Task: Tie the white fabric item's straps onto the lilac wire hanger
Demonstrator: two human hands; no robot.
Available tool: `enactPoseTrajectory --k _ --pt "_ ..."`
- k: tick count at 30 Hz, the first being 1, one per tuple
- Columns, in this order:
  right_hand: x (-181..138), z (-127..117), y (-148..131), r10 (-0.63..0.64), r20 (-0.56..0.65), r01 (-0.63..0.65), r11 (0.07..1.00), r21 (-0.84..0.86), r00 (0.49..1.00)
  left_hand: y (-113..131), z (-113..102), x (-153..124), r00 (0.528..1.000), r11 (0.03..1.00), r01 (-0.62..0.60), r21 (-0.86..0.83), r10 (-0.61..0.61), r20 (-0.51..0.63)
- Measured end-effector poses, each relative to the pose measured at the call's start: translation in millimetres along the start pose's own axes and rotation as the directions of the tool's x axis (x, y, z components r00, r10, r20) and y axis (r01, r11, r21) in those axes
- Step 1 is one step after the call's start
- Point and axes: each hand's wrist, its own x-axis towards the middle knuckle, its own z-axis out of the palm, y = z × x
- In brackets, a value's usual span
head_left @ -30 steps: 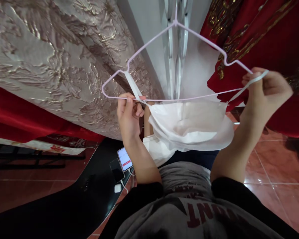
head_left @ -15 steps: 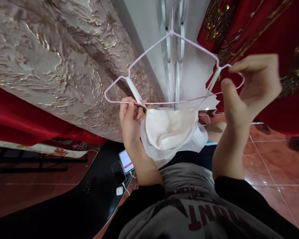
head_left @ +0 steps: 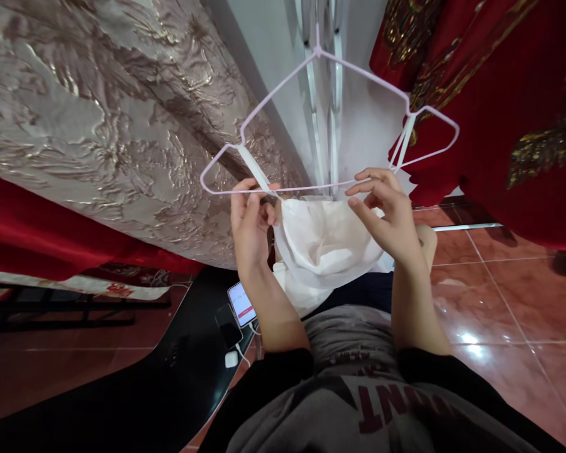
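Note:
A thin lilac wire hanger (head_left: 358, 72) hangs in front of me with a white strappy garment (head_left: 327, 242) on it. One strap (head_left: 252, 168) sits in the hanger's left notch, the other strap (head_left: 402, 148) in the right notch. My left hand (head_left: 249, 220) pinches the left strap where it meets the hanger's bottom bar. My right hand (head_left: 387, 211) hovers at the bottom bar above the garment's top edge, fingers apart and curled, holding nothing that I can see.
Beige brocade fabric (head_left: 99, 113) hangs at the left, a red and gold garment (head_left: 500, 94) at the right. Chrome rack poles (head_left: 332, 107) stand behind the hanger. A lit phone (head_left: 241, 304) with a charger lies on a black surface (head_left: 136, 390). Red floor tiles (head_left: 500, 296) lie below.
My right hand has put the right strap into the hanger's right notch, let it go and dropped to the middle of the bottom bar. The garment now hangs bunched.

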Motion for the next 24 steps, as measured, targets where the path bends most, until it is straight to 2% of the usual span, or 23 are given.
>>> enactPoseTrajectory --k 6,9,11,13,15,17,18,20,22,23,24 --pt "-0.2 1.3 8.8 0.023 -0.053 -0.023 1.000 0.005 0.998 17.0 -10.9 -12.6 0.978 0.954 0.080 0.288 -0.131 0.161" --pt "0.5 -0.3 9.5 0.013 -0.092 -0.013 1.000 -0.003 0.996 31.8 -23.6 -17.1 0.985 0.940 0.046 0.339 -0.099 0.142" --pt "0.3 -0.7 8.1 0.020 -0.098 -0.020 1.000 0.000 0.995 39.6 -30.8 -14.0 0.995 0.970 -0.009 0.242 -0.014 0.096" --pt "-0.4 -0.4 6.3 0.044 -0.082 -0.043 0.999 0.006 0.996 46.7 -32.3 -5.6 0.997 0.998 -0.057 0.033 0.054 0.062" --pt "-1.1 0.1 5.5 0.059 -0.058 -0.059 0.998 0.014 0.997 54.0 -26.0 5.2 0.996 0.986 -0.053 -0.160 0.063 0.057" --pt "-1.7 0.4 5.9 0.056 -0.047 -0.055 0.998 0.022 0.997 59.6 -13.8 13.9 0.996 0.970 -0.061 -0.237 0.073 0.042" --pt "-1.8 0.5 6.4 0.053 -0.045 -0.052 0.998 0.025 0.998 60.7 -7.0 16.3 0.995 0.968 -0.090 -0.234 0.095 0.011" --pt "-2.1 0.6 7.5 0.049 -0.051 -0.047 0.998 0.032 0.997 57.3 4.4 16.1 0.975 0.963 -0.205 -0.173 0.186 -0.121" --pt "-2.4 1.0 7.8 0.047 -0.064 -0.045 0.998 0.043 0.997 47.9 10.0 10.4 0.914 0.948 -0.310 -0.075 0.276 -0.298" --pt "-2.5 1.4 7.4 0.044 -0.069 -0.040 0.998 0.050 0.997 42.3 10.3 6.4 0.888 0.947 -0.320 -0.030 0.288 -0.358" --pt "-2.7 1.8 6.6 0.039 -0.070 -0.035 0.998 0.056 0.997 37.1 9.2 2.4 0.883 0.955 -0.297 -0.003 0.273 -0.381"
